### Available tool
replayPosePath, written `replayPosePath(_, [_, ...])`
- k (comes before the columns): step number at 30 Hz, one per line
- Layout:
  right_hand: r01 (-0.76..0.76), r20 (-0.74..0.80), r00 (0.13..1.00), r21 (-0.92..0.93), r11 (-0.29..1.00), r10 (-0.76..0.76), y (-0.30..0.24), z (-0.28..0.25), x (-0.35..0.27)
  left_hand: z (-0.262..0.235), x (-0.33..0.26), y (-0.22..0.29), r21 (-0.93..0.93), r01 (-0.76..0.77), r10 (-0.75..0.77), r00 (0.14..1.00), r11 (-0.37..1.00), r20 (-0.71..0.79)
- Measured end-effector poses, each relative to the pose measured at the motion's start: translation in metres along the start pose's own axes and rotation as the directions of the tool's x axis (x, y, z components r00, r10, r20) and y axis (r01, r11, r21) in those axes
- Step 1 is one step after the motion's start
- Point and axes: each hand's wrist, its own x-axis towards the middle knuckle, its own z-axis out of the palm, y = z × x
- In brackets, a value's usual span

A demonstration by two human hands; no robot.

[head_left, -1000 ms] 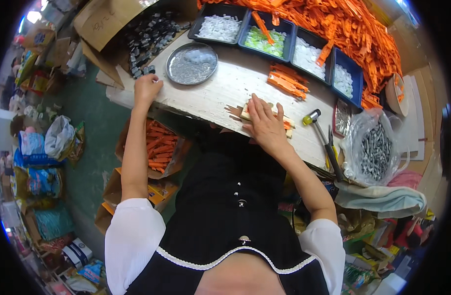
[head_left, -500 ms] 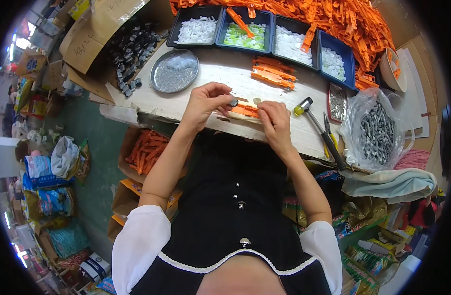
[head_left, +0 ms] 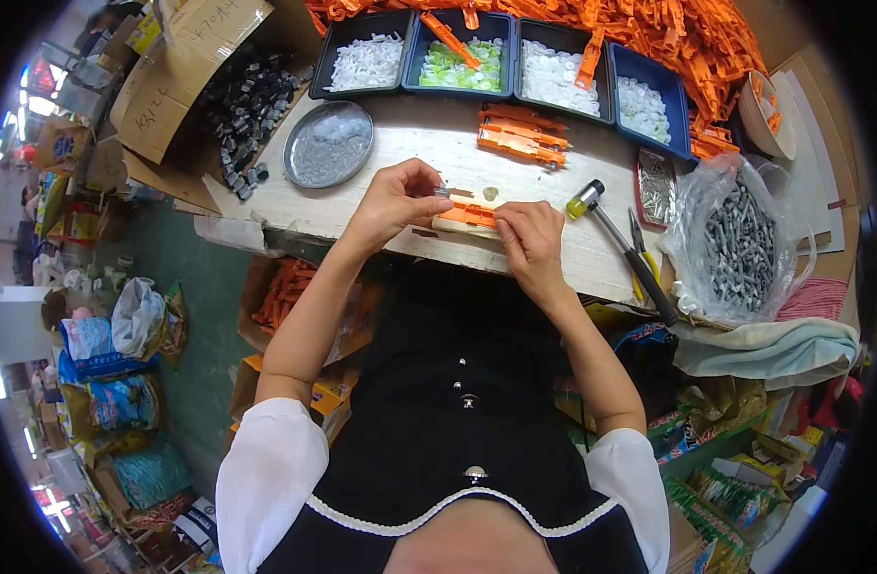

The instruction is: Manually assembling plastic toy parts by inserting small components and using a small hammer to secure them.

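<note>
My left hand [head_left: 397, 203] pinches a small grey metallic piece [head_left: 442, 192] between thumb and fingers. It is held right at the left end of an orange plastic part [head_left: 473, 213]; whether the two touch I cannot tell. This part lies on a pale strip-like block [head_left: 465, 229] near the bench's front edge. With fingers bent, my right hand [head_left: 532, 239] grips the part's right end and covers it. Just behind sits a small round tan spot or disc [head_left: 490, 193]. Several similar orange parts [head_left: 522, 137] lie in a stack farther back.
Bins of small white and green pieces [head_left: 462, 67] line the back, before an orange heap [head_left: 668, 48]. A round metal tray [head_left: 329, 143] and dark pieces [head_left: 242, 124] lie left. Rightward are a hammer [head_left: 622, 239], pliers [head_left: 641, 253] and a plastic bag of metal parts [head_left: 740, 239].
The view has shifted slightly. The grey piece in my left fingers has turned a little and now shows a lighter side. My right hand keeps its grip on the orange part.
</note>
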Motion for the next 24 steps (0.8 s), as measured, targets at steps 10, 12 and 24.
replayPosePath(10, [0.005,0.028,1.000,-0.009,1.000,-0.005,0.002,-0.001,-0.001,0.020,0.023,0.001,0.721,-0.305,0.156,0.951,0.623,0.267])
replayPosePath(12, [0.012,0.027,1.000,-0.022,1.000,-0.011,0.003,-0.001,-0.001,0.023,0.025,0.003,0.789,-0.256,0.084,0.964,0.558,0.254])
replayPosePath(24, [-0.007,0.015,1.000,0.002,1.000,0.007,0.004,0.002,0.000,0.005,0.018,-0.017,0.108,0.209,-0.212,0.977,0.972,0.013])
